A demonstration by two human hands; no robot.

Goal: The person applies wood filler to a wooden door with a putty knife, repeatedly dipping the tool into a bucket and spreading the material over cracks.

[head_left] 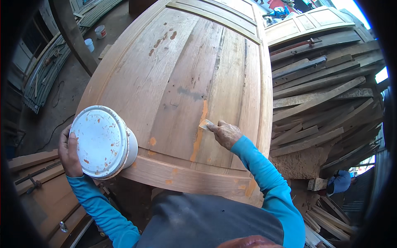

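Observation:
My left hand (70, 151) grips the side of a white plastic bucket (101, 138), whose flat round face toward me is spotted with orange-brown smears. The bucket is at the near left corner of a large wooden panel door (173, 103). In my right hand (225, 133) is a small putty knife (205, 124), its blade against the door. Under and around the blade runs a strip of orange filler (196, 146) along a seam between two boards. Smaller orange dabs (153, 141) mark the near part of the panel and the bottom rail.
Stacked timber planks (318, 99) fill the right side beside another panelled door (310, 25). Long strips (49, 74), a post (72, 37) and small buckets (100, 31) stand at the left. Boards with a clamp (35, 186) lie at lower left. Another person (340, 182) is at far right.

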